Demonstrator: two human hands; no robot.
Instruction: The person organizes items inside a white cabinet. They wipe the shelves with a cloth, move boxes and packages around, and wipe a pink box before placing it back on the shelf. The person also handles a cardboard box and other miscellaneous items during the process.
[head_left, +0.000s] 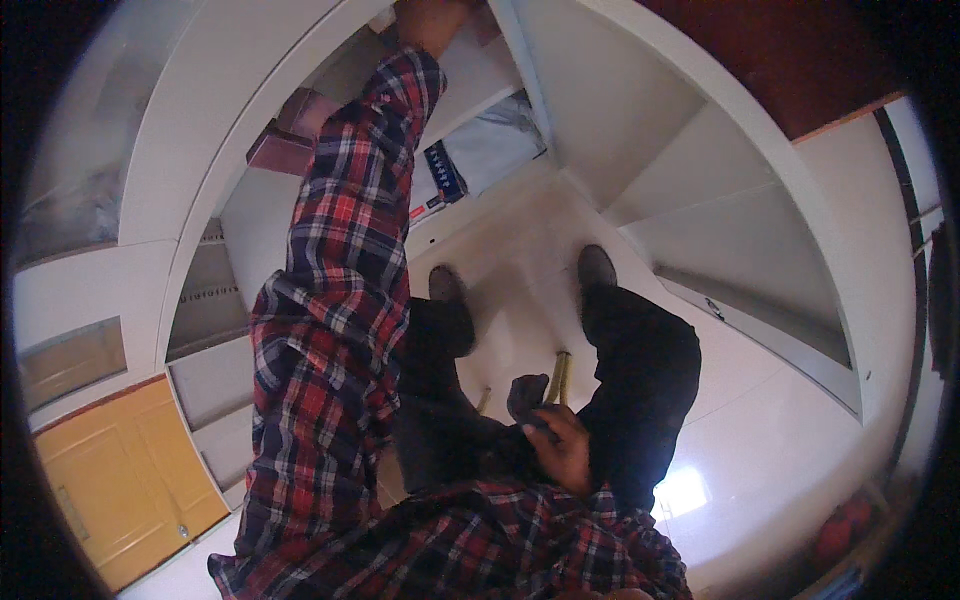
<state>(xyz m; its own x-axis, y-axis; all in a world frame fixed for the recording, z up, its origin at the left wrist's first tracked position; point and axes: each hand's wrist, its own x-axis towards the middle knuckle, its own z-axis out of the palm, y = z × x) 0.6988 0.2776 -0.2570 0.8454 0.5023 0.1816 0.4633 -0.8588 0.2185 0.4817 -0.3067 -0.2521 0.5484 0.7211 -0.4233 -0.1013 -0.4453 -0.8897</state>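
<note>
My left hand (431, 26) reaches up to an upper shelf at the top of the view; its fingers are cut off by the picture's rim, so what it touches is hidden. Low in the middle, over my lap, my right hand (562, 446) is closed on a dark crumpled cloth (528, 397). Beside my left forearm, dark red boxes (279, 152) stand on a shelf. On a lower shelf lie a dark blue box bearing writing (445, 174) and a clear plastic bag (502, 127).
White shelving (480, 112) stands before me, with a white panel (660, 157) to its right. Grey boxes with writing (210, 292) fill a compartment at the left, above a yellow cabinet door (135, 480). Yellowish legs of a seat (561, 375) show between my knees.
</note>
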